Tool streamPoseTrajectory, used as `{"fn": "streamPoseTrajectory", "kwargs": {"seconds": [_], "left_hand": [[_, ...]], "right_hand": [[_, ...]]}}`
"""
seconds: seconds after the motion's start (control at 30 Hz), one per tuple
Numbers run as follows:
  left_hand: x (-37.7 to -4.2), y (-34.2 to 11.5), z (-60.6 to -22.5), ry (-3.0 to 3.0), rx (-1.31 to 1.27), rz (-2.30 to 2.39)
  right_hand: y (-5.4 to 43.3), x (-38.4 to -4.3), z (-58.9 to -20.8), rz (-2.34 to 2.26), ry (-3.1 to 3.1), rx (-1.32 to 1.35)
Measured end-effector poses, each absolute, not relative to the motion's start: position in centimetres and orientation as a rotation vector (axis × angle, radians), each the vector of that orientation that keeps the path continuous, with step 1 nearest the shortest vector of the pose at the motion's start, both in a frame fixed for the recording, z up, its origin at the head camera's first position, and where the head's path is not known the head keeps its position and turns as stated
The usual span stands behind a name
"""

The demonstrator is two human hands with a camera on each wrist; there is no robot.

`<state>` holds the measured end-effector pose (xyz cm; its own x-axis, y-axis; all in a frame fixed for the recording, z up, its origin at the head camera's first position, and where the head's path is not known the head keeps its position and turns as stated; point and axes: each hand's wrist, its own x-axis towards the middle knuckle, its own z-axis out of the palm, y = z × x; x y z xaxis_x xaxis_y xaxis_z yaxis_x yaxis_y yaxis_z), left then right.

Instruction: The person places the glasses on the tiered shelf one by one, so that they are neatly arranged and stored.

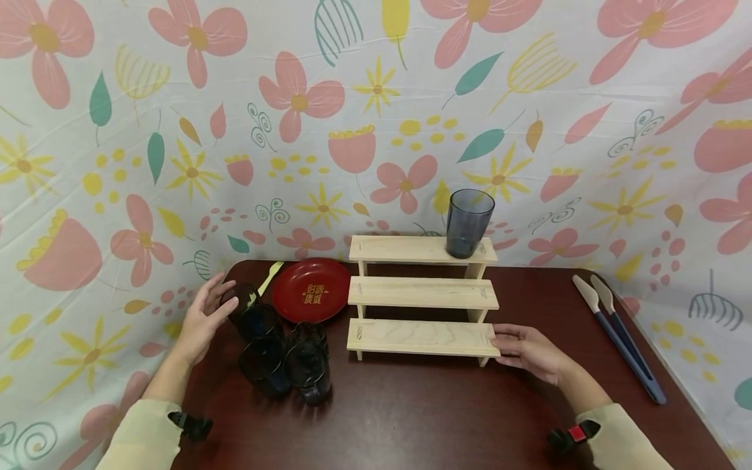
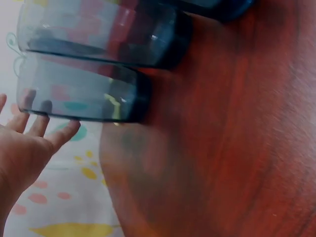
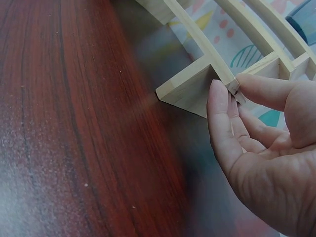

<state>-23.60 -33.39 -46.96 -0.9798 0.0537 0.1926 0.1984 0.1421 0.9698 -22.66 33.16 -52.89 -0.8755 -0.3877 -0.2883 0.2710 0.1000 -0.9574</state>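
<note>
My left hand (image 1: pixel 202 320) is at the leftmost of several dark blue-grey drinking glasses (image 1: pixel 264 365), its fingers spread. In the left wrist view, straight fingertips are at the side of that glass (image 2: pixel 84 94); whether they press on it I cannot tell. Over on the right, my right hand (image 1: pixel 531 352) pinches the right end of the lowest board of a three-step wooden shelf (image 1: pixel 420 336). The right wrist view has the thumb above and the fingers below that board end (image 3: pixel 231 84). Another glass (image 1: pixel 469 225) stands upright on the shelf's top step, towards its right end.
Behind the glasses lies a red plate (image 1: pixel 288 297) with gold characters, a pale yellow fork (image 1: pixel 270 277) beside it. Blue-handled tongs (image 1: pixel 625 349) lie near the right edge of the dark brown table (image 1: pixel 405 418). A flower-print cloth (image 1: pixel 376 130) hangs at the back.
</note>
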Motion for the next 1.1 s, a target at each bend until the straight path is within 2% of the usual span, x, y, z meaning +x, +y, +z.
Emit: {"fn": "streamPoseTrajectory", "kwargs": {"seconds": [0.33,0.6,1.1], "left_hand": [[-23.3,-34.4,-49.4,-2.177,-0.325,-2.163],[-24.2,-34.6,-51.3,-2.161,-0.384,-2.125],[-24.9,-34.7,-51.7,-2.222,-0.361,-1.965]], "right_hand": [[33.2,-22.5,-52.9,-1.84,1.901,-0.106],[33.1,-22.5,-52.8,-1.84,1.895,-0.105],[33.1,-22.6,-52.9,-1.827,1.908,-0.093]]}}
